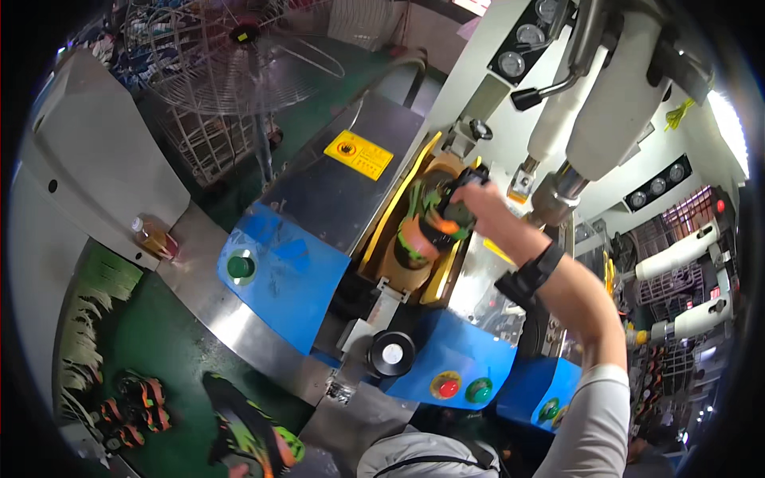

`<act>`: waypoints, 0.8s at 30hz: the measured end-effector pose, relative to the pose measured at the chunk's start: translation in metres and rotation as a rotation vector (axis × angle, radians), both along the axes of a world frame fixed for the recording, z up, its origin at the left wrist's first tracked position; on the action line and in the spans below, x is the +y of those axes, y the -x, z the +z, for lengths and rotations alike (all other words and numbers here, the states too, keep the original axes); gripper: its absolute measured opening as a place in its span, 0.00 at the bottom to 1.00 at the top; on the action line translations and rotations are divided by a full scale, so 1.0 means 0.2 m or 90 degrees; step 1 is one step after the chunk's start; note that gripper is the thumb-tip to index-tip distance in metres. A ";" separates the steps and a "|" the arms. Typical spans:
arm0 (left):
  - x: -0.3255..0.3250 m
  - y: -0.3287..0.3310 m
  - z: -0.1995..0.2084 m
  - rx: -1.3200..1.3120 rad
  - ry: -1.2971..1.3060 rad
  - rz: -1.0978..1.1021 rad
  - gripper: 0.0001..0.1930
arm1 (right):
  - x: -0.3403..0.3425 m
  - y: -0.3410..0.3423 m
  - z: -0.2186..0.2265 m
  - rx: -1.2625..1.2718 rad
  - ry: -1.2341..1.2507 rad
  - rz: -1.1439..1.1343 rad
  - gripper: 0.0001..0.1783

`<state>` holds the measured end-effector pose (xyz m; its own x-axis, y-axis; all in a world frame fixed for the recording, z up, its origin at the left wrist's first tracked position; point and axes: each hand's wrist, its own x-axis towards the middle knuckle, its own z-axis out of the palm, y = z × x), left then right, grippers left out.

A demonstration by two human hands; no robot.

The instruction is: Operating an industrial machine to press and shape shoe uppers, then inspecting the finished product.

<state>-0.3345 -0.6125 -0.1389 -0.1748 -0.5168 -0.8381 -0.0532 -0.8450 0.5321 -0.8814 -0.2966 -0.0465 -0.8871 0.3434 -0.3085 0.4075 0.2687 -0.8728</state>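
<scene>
My right hand [480, 203] reaches over the machine and is closed on the dark collar end of a sports shoe [422, 235]. That shoe is black, orange and green, and lies in the press bay between brown pads and yellow side plates. At the bottom left, my left hand [238, 471] shows only a small part at the frame's edge. It holds a second black, green and orange shoe [251, 434] beside the metal table edge. A dark band circles my right wrist.
Blue panels with a green button [240, 267] and a red button [449, 388] flank the bay. White press cylinders [613, 103] hang above on the right. A bottle [154, 237] stands on the left ledge. Several shoes [135, 408] are low on the left. A wire-cage fan [239, 56] stands behind.
</scene>
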 end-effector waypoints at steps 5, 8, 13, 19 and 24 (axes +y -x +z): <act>0.08 -0.42 -0.30 -0.051 -0.045 -0.162 0.21 | -0.31 -0.05 0.15 0.176 -0.299 0.064 0.20; 0.27 -0.11 -0.20 -0.046 0.050 -0.377 0.41 | -0.32 -0.11 -0.27 0.295 -0.487 0.052 0.23; 0.38 -0.35 -0.46 -0.166 0.204 -0.520 0.42 | -0.32 -0.22 -0.29 0.205 -0.402 0.063 0.20; 0.38 -0.24 -0.15 -0.022 0.439 -0.621 0.40 | -0.36 -0.21 -0.01 0.233 -0.377 -0.022 0.22; 0.50 -0.15 -0.35 0.097 0.184 -0.411 0.43 | -0.22 -0.19 -0.26 0.263 -0.375 0.075 0.30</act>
<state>-0.3043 -0.5116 -0.2088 -0.6245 -0.4679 -0.6253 -0.4014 -0.4946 0.7709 -0.8429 -0.3413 -0.0978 -0.9324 0.2448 0.2658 0.0159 0.7625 -0.6467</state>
